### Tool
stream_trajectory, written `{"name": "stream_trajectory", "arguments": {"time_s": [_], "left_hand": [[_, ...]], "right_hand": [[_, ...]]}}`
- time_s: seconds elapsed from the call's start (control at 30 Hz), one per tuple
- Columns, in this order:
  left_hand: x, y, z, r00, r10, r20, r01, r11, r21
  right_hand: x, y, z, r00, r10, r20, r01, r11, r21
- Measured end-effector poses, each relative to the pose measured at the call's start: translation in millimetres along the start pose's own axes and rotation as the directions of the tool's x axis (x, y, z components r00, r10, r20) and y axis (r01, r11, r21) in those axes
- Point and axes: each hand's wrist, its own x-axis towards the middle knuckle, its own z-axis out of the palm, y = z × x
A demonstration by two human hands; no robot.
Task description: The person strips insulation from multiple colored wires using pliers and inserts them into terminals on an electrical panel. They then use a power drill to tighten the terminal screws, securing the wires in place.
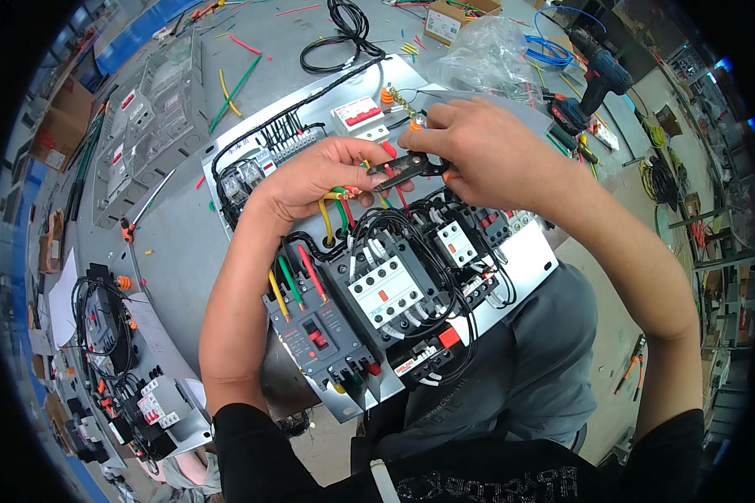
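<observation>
Over the panel's (524, 268) middle, near the bench's (176, 243) front edge, the left hand (310, 176) pinches coloured wires (337, 201) steady while the right hand (486, 151), fingers clamped on pliers (407, 168), works their ends above the contactors (386, 289).

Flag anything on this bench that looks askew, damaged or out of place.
Nothing looks damaged. Loose wire offcuts lie scattered over the grey table beyond the panel, and the panel's near edge overhangs the table toward the person's lap.
</observation>
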Motion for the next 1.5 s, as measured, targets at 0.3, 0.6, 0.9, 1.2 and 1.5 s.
{"name": "stream_trajectory", "arguments": {"time_s": [0.3,0.6,0.9,1.2,1.5], "left_hand": [[1.1,-0.5,-0.5,1.0,0.013,0.014,-0.014,1.0,0.011],[2.5,-3.2,-2.3,0.999,0.047,0.015,-0.047,0.999,-0.006],[3.4,-3.1,-1.8,0.999,0.05,0.014,-0.05,0.999,-0.015],[3.2,-2.7,-0.7,0.997,0.066,0.03,-0.066,0.998,-0.021],[2.6,-0.1,3.8,0.995,0.089,0.05,-0.084,0.993,-0.087]], "right_hand": [[2.4,0.4,-0.8,1.0,-0.021,-0.014,0.02,0.998,-0.056],[4.3,-1.2,-4.2,0.998,0.023,0.059,-0.02,0.999,-0.044],[4.3,-4.7,-5.4,0.998,0.035,0.055,-0.032,0.998,-0.061],[5.1,-1.7,-1.8,0.998,0.019,0.057,-0.017,0.999,-0.038],[4.7,-2.0,-4.6,0.994,0.047,0.099,-0.043,0.998,-0.037]]}}
